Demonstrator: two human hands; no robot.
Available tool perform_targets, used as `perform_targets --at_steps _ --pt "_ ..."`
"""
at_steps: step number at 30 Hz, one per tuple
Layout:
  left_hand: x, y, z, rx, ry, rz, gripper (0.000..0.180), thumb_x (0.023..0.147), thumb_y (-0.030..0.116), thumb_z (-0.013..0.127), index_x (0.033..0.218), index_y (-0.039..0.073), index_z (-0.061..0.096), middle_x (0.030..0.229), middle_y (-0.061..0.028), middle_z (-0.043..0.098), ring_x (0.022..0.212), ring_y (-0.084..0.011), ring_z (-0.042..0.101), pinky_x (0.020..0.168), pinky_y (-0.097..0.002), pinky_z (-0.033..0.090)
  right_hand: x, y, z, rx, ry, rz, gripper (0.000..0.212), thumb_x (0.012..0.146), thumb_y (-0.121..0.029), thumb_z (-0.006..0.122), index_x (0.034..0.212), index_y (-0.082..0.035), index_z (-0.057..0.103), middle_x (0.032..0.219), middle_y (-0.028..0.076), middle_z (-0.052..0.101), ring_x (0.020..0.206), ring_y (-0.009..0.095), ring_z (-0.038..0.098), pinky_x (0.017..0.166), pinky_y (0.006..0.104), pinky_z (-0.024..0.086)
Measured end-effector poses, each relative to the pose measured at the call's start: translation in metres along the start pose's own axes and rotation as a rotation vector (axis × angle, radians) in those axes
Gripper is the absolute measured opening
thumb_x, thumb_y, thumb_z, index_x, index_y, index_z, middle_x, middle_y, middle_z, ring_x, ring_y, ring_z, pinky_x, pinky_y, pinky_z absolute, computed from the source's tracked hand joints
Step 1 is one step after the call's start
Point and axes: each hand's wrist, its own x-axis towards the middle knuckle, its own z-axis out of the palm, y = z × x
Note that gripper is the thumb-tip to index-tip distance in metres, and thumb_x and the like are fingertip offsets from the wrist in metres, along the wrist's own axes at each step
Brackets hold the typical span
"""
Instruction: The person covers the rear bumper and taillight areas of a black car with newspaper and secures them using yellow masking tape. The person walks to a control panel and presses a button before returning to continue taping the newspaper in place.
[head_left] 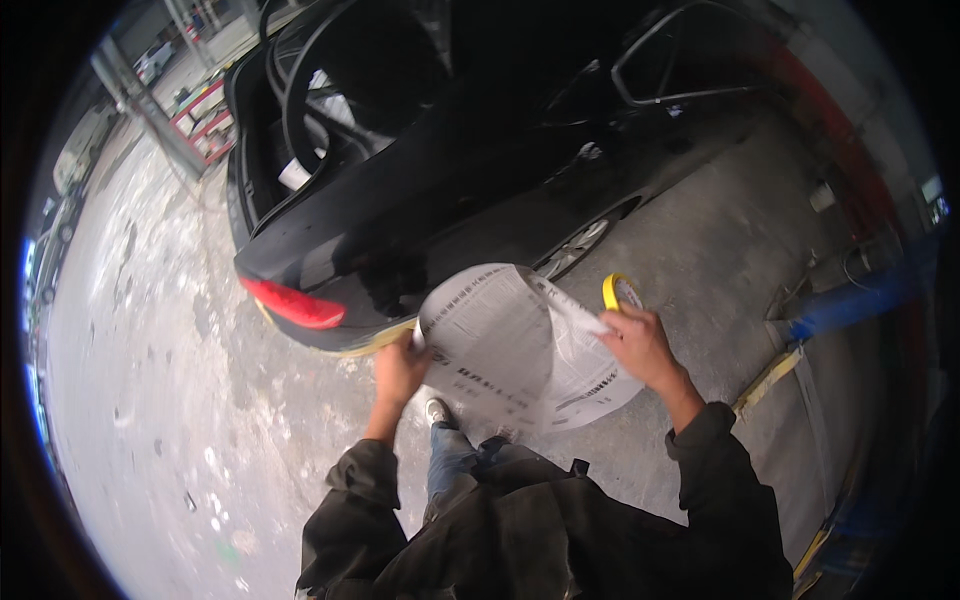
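Observation:
A printed newspaper sheet is stretched out, curved, between my two hands in front of the car's rear corner. My left hand is closed on its left edge, close to the car's lower bumper. At the sheet's right edge, my right hand grips the paper with its fingers pinched. A roll of yellow tape sticks up at the fingers of that hand; how it is held is partly hidden. Beside the paper stands a black car with a red tail light. Yellowish tape runs along its bumper edge.
The car's trunk lid is raised over the open trunk. A wheel shows beyond the paper. On the right are a blue bar-like object and a yellow-edged strip. A red rack and a post stand at far left.

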Motion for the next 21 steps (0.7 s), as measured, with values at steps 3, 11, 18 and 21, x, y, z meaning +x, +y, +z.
perform_targets --at_steps 3,11,18,21 --pt "-0.030 0.005 0.024 0.056 -0.153 -0.291 0.049 0.076 0.025 0.077 0.118 0.004 0.062 0.091 -0.0251 0.071 0.085 -0.0446 0.068 0.078 -0.0534 0.054 -0.015 -0.028 0.022 -0.053 -0.116 -0.139 0.024 0.074 -0.006 0.080 0.095 -0.004 0.068 0.082 0.015 0.062 0.074 0.037 0.065 0.062 0.0428 0.050" --pt "-0.063 0.059 0.037 -0.190 0.082 0.159 0.075 0.066 0.000 0.077 0.135 0.007 0.051 0.120 -0.0176 0.066 0.107 -0.0375 0.065 0.092 -0.0431 0.053 -0.013 -0.070 0.039 -0.170 -0.447 -0.373 0.018 0.080 -0.015 0.076 0.085 -0.007 0.061 0.081 0.011 0.058 0.069 0.033 0.066 0.060 0.0436 0.053" --pt "-0.051 0.126 0.032 -0.140 -0.252 0.401 0.042 0.068 0.003 0.070 0.110 0.006 0.066 0.098 -0.0138 0.069 0.092 -0.0369 0.067 0.081 -0.0439 0.055 0.000 -0.071 0.039 -0.322 -0.269 -0.478 0.022 0.071 -0.014 0.079 0.081 -0.010 0.060 0.078 0.007 0.054 0.070 0.027 0.065 0.057 0.0395 0.051" --pt "-0.044 0.138 0.039 -0.160 -0.226 0.348 0.035 0.072 0.004 0.068 0.107 0.006 0.068 0.098 -0.0159 0.070 0.090 -0.0387 0.067 0.079 -0.0449 0.055 -0.006 -0.056 0.028 -0.335 -0.131 -0.392 0.024 0.070 -0.015 0.082 0.083 -0.012 0.062 0.078 0.005 0.053 0.073 0.025 0.063 0.057 0.0380 0.050"
